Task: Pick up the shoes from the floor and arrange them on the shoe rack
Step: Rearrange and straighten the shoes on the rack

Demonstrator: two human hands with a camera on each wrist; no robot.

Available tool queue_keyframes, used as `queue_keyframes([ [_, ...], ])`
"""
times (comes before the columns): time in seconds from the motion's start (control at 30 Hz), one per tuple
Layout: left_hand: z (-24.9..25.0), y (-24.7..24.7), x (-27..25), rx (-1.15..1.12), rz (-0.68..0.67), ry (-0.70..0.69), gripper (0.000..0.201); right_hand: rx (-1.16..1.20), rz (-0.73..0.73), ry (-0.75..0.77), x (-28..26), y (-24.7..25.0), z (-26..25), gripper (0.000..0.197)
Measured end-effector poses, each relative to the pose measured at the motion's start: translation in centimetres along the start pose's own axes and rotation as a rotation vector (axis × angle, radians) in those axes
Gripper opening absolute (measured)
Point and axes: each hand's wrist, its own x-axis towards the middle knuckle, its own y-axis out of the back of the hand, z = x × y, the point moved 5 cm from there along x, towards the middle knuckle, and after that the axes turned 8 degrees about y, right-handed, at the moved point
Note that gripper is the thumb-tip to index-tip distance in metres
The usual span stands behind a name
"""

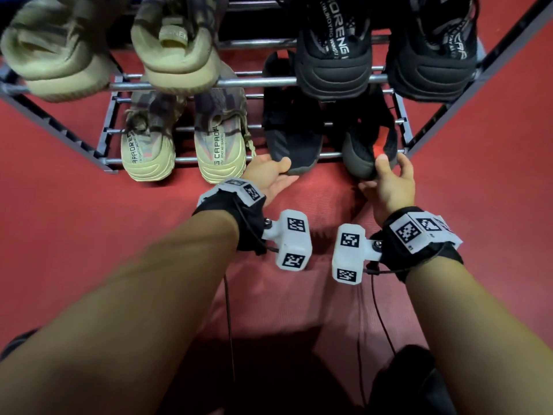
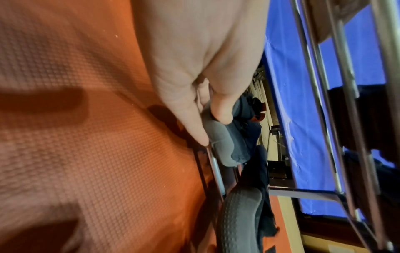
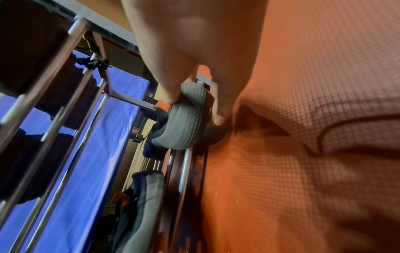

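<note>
A metal shoe rack [image 1: 257, 82] stands on the red floor. On its bottom tier, at the right, sit two black shoes with grey soles, heels toward me. My left hand [image 1: 281, 171] pinches the heel of the left black shoe [image 1: 293, 139], thumb on top and fingers beneath; the left wrist view shows this grip [image 2: 213, 130] on the grey heel [image 2: 223, 149]. My right hand [image 1: 389, 172] holds the heel of the right black shoe [image 1: 365, 145], which has a red patch. In the right wrist view the thumb and fingers [image 3: 194, 109] clamp its sole [image 3: 184, 133].
Two tan shoes [image 1: 182, 139] stand at the left of the bottom tier. On the tier above sit two tan shoes [image 1: 176, 52] and two black shoes [image 1: 332, 55], overhanging the lower row. The red textured mat [image 1: 74, 205] lies in front. A blue sheet [image 2: 303, 119] hangs behind the rack.
</note>
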Motion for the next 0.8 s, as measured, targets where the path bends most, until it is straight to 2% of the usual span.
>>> queue_keyframes([
  [0.07, 0.5, 0.4, -0.7, -0.06, -0.036, -0.007, 0.018, -0.046, -0.011, 0.008, -0.2, 0.1, -0.5, 0.046],
  [0.13, 0.9, 0.9, -2.0, -0.074, -0.092, -0.026, 0.014, -0.216, 0.007, 0.054, -0.3, 0.5, -1.2, 0.063],
  [0.23, 0.7, 2.4, -4.3, -0.021, -0.157, -0.065, 0.018, -0.505, -0.028, 0.184, -1.6, 0.0, -2.9, 0.054],
  [0.33, 0.0, 5.2, -5.9, -0.023, -0.152, -0.096, 0.016, -0.642, -0.168, 0.293, -3.7, -1.9, -3.7, 0.06],
  [0.43, -0.4, 8.6, -7.1, 0.052, -0.174, -0.14, 0.022, -0.742, -0.218, 0.381, -5.5, -3.2, -3.7, 0.061],
  [0.53, -0.1, 12.2, -8.1, 0.14, -0.187, -0.162, 0.028, -0.732, -0.266, 0.504, -7.3, -4.8, -3.9, 0.059],
  [0.63, 0.6, 15.9, -8.6, 0.193, -0.21, -0.159, 0.024, -0.642, -0.339, 0.496, -8.5, -6.7, -3.8, 0.058],
  [0.73, 0.6, 18.9, -8.6, 0.236, -0.223, -0.125, 0.064, -0.499, -0.364, 0.458, -8.9, -8.1, -4.0, 0.057],
  [0.8, 0.2, 20.3, -8.5, 0.192, -0.246, -0.11, 0.075, -0.385, -0.377, 0.38, -9.1, -9.0, -4.0, 0.057],
])
